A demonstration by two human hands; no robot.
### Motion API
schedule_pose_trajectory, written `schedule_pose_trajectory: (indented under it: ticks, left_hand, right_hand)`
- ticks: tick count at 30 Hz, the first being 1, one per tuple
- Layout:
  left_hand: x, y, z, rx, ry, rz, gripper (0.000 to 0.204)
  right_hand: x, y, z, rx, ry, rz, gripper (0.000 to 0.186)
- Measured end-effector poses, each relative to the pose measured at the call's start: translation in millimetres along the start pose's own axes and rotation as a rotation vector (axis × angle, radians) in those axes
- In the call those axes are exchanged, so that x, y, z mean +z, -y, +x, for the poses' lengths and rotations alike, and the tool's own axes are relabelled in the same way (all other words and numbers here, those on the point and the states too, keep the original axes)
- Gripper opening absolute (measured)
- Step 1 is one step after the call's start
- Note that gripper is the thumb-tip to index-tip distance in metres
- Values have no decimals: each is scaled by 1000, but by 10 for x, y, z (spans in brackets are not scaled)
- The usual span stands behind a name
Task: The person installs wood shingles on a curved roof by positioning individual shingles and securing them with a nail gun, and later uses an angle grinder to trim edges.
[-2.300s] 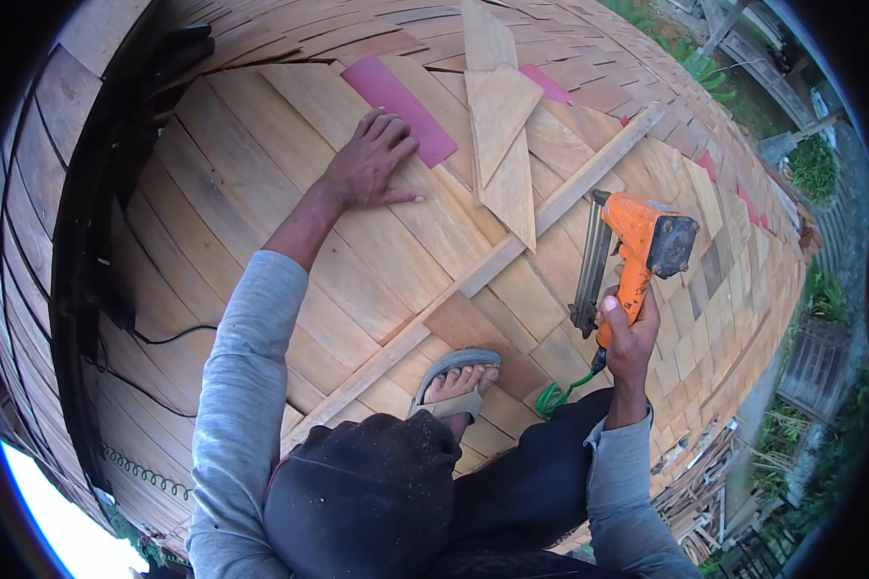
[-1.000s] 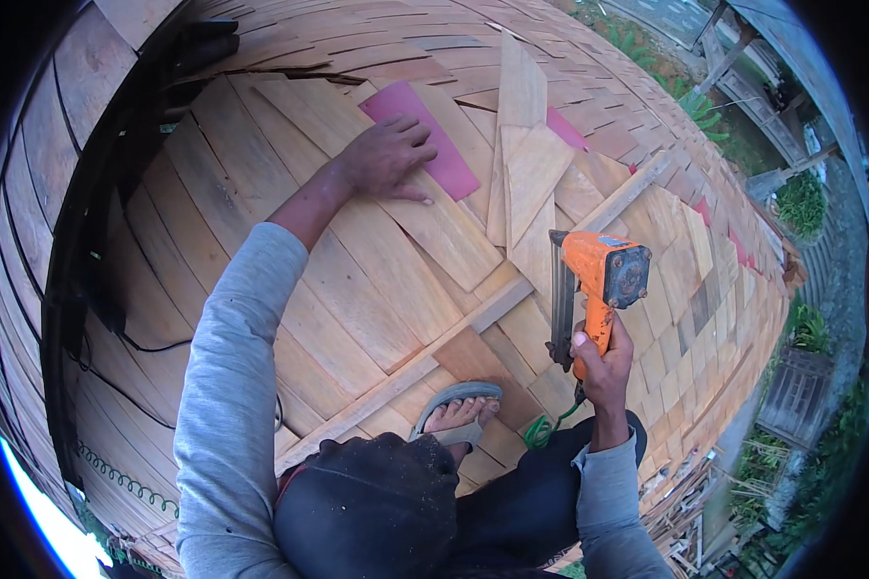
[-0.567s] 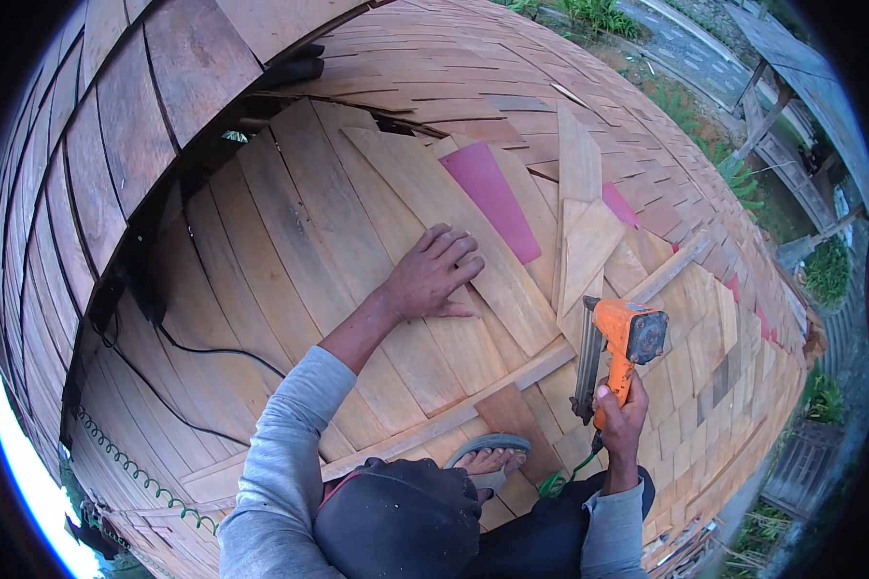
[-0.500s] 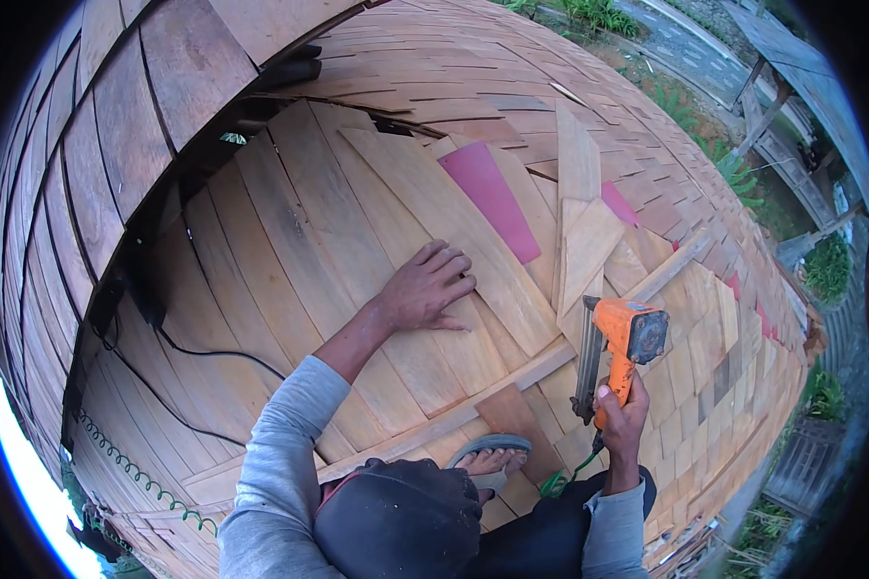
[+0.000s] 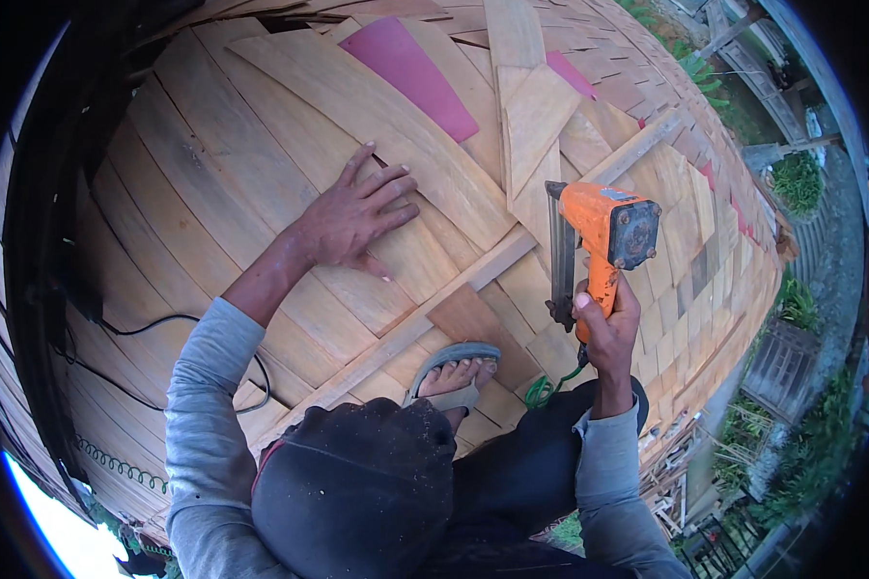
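My left hand (image 5: 357, 217) rests on pale wooden shingles (image 5: 270, 198), its fingers spread and the palm down. Just beyond its fingertips lies a long tapered shingle (image 5: 377, 116) on top of the others. My right hand (image 5: 610, 328) is wrapped round the handle of an orange nail gun (image 5: 599, 227) with a dark magazine. The nail gun is held above the shingles, its nose toward the far side. A green air hose (image 5: 543, 389) runs from below the handle. Between my hands a straight wooden batten (image 5: 401, 333) crosses the shingles.
My sandalled foot (image 5: 454, 376) stands beside a darker shingle (image 5: 483, 328). Pink sheets (image 5: 410, 72) show between shingles, and loose pieces (image 5: 541, 116) overlap there. A black cable (image 5: 169, 318) and a coiled green hose (image 5: 116, 465) lie left. Ground and plants (image 5: 797, 183) show below the roof's right edge.
The whole view has shifted, so the roof sits higher and farther left. My left hand's fingers have spread wider on the shingles. My right hand still holds the nail gun.
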State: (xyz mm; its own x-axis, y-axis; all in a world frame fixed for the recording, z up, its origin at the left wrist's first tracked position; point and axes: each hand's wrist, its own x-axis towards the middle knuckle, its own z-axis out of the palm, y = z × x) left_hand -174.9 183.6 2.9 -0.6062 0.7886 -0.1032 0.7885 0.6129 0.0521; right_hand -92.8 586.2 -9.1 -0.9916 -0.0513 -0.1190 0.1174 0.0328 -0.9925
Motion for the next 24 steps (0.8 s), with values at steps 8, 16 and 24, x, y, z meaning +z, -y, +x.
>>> schedule_pose_trajectory:
  ticks: [8, 16, 24]
  left_hand:
    - [-6, -14, 53, -31, 1, 20, 96]
    - [40, -71, -36, -65, 7, -38, 97]
    - [-102, -89, 28, -104, 77, -95, 91]
  right_hand:
    - [73, 91, -110, -36, 32, 64, 21]
    - [115, 175, -224, -9, 181, 97, 29]
    - [149, 272, -192, -67, 131, 113, 24]
